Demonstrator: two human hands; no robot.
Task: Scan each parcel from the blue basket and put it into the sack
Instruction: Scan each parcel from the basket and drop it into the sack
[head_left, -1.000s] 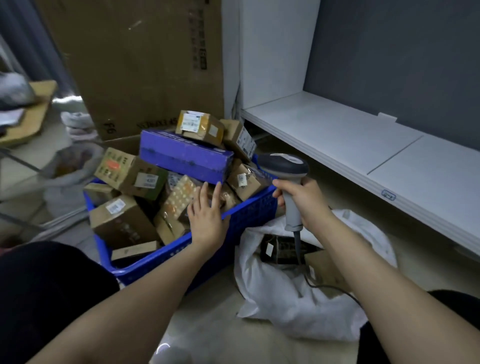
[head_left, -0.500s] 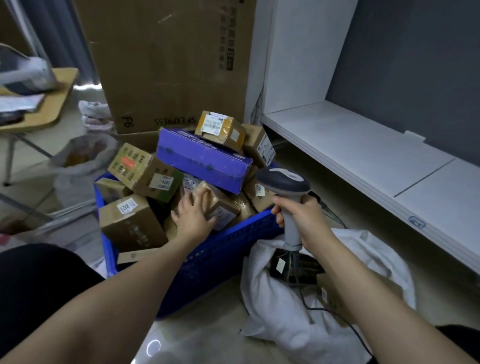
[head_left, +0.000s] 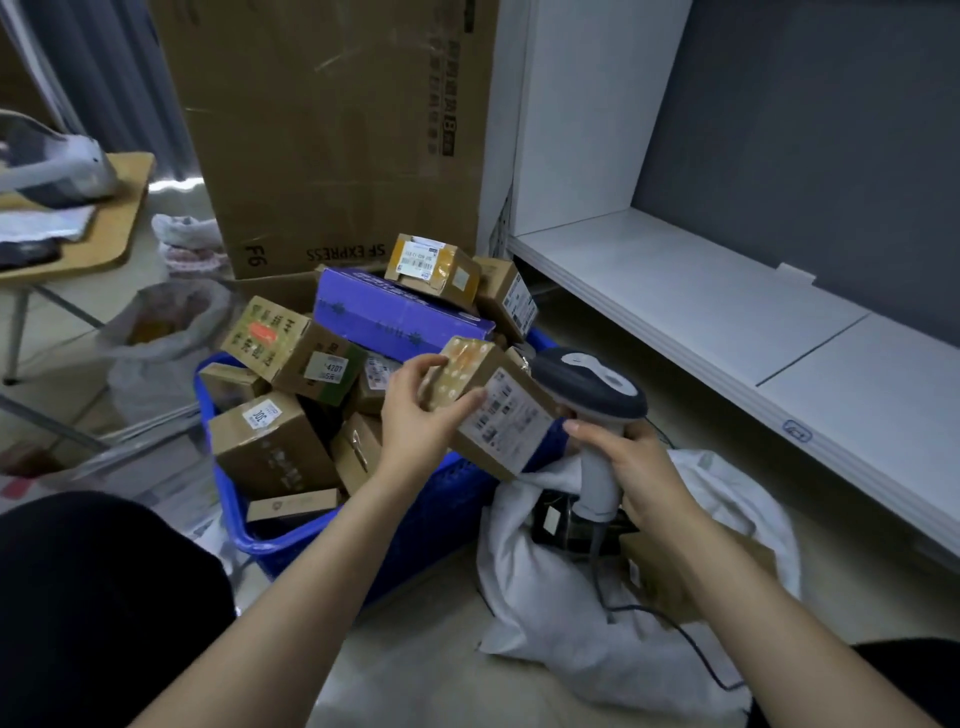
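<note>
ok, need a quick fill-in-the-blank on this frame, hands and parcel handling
1. The left hand holds a small brown cardboard parcel over the ___ plastic basket.
2. The right hand grips the grey handheld barcode scanner by its ___.
3. The crumpled fabric sack on the floor beside the basket is ___.

Missing words: blue; handle; white.

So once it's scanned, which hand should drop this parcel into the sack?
Left. The left hand grips the parcel near the white sack; the right hand is wrapped round the scanner.
</note>
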